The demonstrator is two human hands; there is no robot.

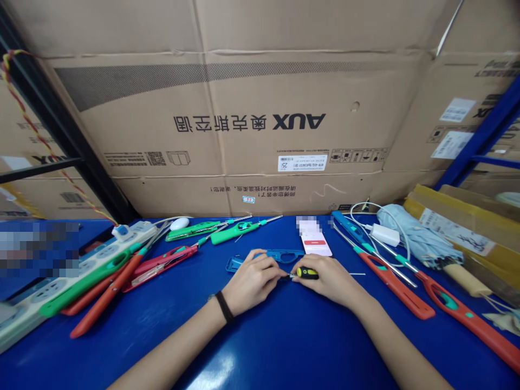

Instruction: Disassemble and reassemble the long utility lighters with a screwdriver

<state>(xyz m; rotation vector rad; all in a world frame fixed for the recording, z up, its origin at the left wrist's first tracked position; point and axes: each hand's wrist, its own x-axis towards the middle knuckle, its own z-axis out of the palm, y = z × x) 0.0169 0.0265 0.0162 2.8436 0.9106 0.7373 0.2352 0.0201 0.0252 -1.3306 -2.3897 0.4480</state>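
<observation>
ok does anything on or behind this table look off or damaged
Yes: the cardboard behind the table is upside down, as its AUX lettering reads inverted. The pink lighter at left also looks opened, its insides showing. I see no spill.

Likely a workshop: a blue bench with screwdriver, lighters and power strip, backed by cardboard.

The head camera looks forward and down.
</observation>
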